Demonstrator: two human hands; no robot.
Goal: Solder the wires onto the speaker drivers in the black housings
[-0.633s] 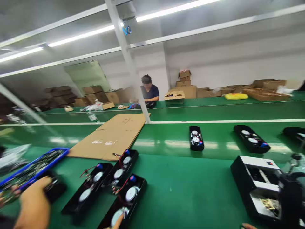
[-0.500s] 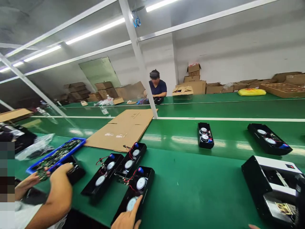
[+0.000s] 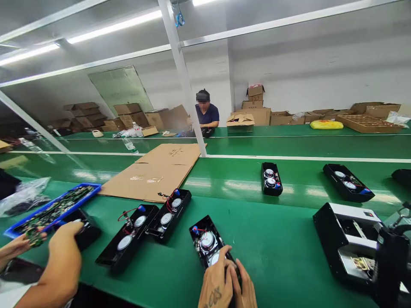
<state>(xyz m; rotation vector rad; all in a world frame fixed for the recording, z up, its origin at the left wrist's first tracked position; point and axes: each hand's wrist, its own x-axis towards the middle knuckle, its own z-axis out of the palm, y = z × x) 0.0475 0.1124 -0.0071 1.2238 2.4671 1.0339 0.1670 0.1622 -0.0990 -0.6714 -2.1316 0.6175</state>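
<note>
A black speaker housing [image 3: 196,231] with two round speakers, red wires and a blue part rests slantwise on the green table in front of me. My left hand [image 3: 215,280] is closed around its near left side, thumb and fingers near the lower speaker. My right hand [image 3: 244,285] grips the near right end of the same housing; its fingers partly hide that end. Left of my hands lie two more such housings, a farther one [image 3: 169,214] and a nearer one [image 3: 130,235], their wires and small boards sticking up.
On the left, a co-worker's hands [image 3: 66,239] are beside a blue tray [image 3: 96,186] of circuit boards. A flattened carton [image 3: 154,171] lies ahead. Housings [image 3: 272,179] [image 3: 348,183] sit on the far green strip. A black-and-white machine [image 3: 349,244] stands right. Another person [image 3: 207,113] sits opposite.
The nearest housing has moved right, away from the other two, and turned to slant the other way. My right hand has come in from the right edge, and both hands now hold it.
</note>
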